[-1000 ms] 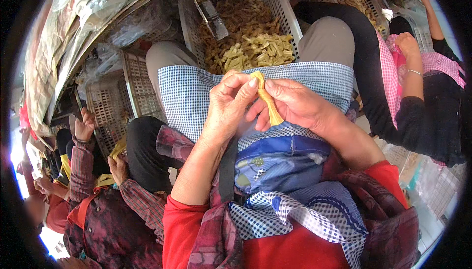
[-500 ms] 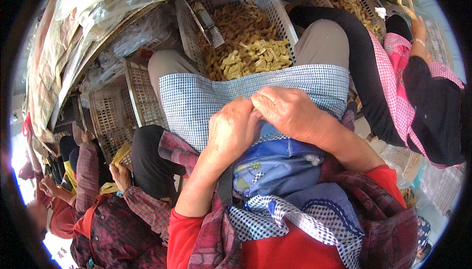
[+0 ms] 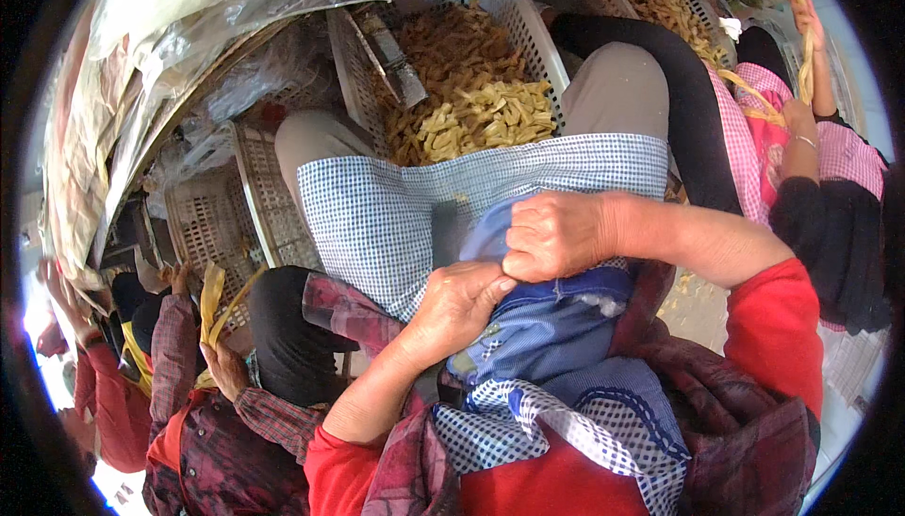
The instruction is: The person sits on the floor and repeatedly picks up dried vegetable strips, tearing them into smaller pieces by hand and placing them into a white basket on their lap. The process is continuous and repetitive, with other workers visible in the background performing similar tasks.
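Note:
Over my lap my left hand [image 3: 460,301] and my right hand [image 3: 558,236] meet, both closed, fingertips touching. Whatever they pinch is hidden by the fingers. A blurred blue flap [image 3: 490,230] shows just beyond them, and a blue cloth pouch [image 3: 528,327] lies beneath, against my front. My blue-and-white checked apron [image 3: 377,214] spreads across my knees. Beyond its edge stands a white perforated plastic crate [image 3: 542,49] holding brown dried strips [image 3: 462,45] and a pile of yellow knotted pieces [image 3: 490,118]. A flat metal-and-wood bar [image 3: 391,54] slants over the crate's left side.
At left, a person's hand [image 3: 224,370] is by a yellow strip [image 3: 213,304]. At right, a person in a pink checked apron holds long yellow strips [image 3: 806,45]. Another crate [image 3: 259,186] stands left of my knee. Plastic sheeting [image 3: 189,35] covers a surface at upper left.
My right hand has moved lower and right, its elbow further out; my left hand has shifted slightly down. Both remain closed. The blue flap has come up. The neighbour at right has raised yellow strips.

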Demonstrator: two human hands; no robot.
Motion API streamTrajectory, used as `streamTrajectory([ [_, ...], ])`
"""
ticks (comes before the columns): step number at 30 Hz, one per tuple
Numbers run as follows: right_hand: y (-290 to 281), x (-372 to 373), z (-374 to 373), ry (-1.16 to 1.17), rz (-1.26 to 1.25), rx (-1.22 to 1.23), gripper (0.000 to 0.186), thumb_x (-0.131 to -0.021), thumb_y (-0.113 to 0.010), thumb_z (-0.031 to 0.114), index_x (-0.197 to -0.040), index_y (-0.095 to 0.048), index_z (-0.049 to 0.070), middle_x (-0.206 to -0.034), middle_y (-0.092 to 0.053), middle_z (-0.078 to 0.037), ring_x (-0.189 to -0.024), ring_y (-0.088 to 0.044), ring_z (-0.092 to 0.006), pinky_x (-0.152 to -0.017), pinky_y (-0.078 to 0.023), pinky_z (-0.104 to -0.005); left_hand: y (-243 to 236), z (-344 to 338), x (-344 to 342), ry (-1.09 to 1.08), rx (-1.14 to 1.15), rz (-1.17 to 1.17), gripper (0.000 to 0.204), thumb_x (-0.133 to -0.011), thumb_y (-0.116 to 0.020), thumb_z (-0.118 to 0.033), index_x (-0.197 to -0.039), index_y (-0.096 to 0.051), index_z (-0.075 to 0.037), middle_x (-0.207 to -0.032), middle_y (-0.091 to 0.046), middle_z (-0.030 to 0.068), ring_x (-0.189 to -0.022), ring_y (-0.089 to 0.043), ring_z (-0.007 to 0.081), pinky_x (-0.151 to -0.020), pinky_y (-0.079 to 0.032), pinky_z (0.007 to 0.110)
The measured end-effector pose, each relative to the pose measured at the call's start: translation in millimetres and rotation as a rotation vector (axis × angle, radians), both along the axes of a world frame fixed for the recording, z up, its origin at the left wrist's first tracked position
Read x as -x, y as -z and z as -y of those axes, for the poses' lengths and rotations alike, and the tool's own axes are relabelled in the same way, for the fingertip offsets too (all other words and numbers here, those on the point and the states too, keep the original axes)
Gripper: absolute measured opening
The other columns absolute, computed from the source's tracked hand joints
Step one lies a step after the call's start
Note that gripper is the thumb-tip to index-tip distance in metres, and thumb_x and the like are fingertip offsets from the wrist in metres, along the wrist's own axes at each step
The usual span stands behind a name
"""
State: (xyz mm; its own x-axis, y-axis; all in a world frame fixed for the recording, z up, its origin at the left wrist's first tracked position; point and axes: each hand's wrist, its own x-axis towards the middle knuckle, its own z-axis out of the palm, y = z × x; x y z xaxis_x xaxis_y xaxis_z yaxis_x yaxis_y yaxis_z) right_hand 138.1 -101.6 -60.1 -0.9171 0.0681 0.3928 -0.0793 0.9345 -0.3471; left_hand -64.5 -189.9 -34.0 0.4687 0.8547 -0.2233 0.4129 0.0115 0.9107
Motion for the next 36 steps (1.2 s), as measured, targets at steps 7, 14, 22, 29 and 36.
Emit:
streamTrajectory([
  [7, -6.8, -6.8, 17.7, 0.297, 0.016, 1.018, 0.029, -0.097, -0.052, 0.032, -0.099, -0.058, 0.003, -0.080, -0.063, -0.006, -0.072, -0.061, -0.0173, -0.063, -0.048, -0.0271, 10.4, -23.3, 6.3, -0.102, 0.343, 0.203, 0.046, -0.100, -0.047, -0.041, -0.072, -0.056, -0.005, -0.065, -0.054, -0.0020, -0.061, -0.050, 0.0096, -0.056, -0.042, 0.027],
  [14, -16.1, -9.2, 9.4, 0.473, -0.204, 1.784, 0.029, -0.102, -0.043, 0.027, -0.103, -0.058, 0.002, -0.079, -0.062, -0.005, -0.065, -0.057, -0.0085, -0.060, -0.048, -0.0205, 12.0, -51.2, 3.6, -0.318, 0.504, 0.423, 0.081, -0.092, -0.023, -0.070, -0.101, -0.064, -0.001, -0.071, -0.060, 0.0020, -0.061, -0.051, 0.0099, -0.054, -0.038, 0.023],
  [22, -9.8, -6.3, 20.1, 0.556, -0.089, 1.491, 0.027, -0.100, -0.047, 0.027, -0.100, -0.056, 0.001, -0.075, -0.060, -0.005, -0.064, -0.059, -0.0100, -0.063, -0.050, -0.0234, 21.7, -34.2, -8.2, -0.511, 0.388, 0.591, 0.012, -0.097, -0.057, -0.016, -0.093, -0.057, -0.004, -0.074, -0.057, -0.0011, -0.065, -0.051, 0.0054, -0.059, -0.043, 0.019],
  [29, 1.2, 16.2, 21.5, 0.566, -0.539, 1.119, 0.034, -0.082, -0.074, 0.017, -0.112, -0.064, 0.005, -0.090, -0.058, -0.002, -0.077, -0.053, -0.0090, -0.067, -0.044, -0.0224, 23.9, -45.8, -32.6, -0.726, 0.325, 0.868, 0.013, -0.095, -0.059, -0.020, -0.094, -0.056, -0.007, -0.088, -0.059, 0.0005, -0.078, -0.058, 0.0098, -0.071, -0.051, 0.024],
  [36, -12.6, 11.9, 13.1, 0.391, -0.731, 2.028, 0.029, -0.099, -0.051, 0.029, -0.104, -0.062, 0.003, -0.089, -0.062, -0.004, -0.059, -0.047, -0.0042, -0.055, -0.041, -0.0187, 28.4, -49.2, -34.5, -0.847, 0.462, 0.792, 0.021, -0.101, -0.048, -0.023, -0.094, -0.057, -0.006, -0.081, -0.060, 0.0015, -0.069, -0.053, 0.0083, -0.067, -0.047, 0.022],
])
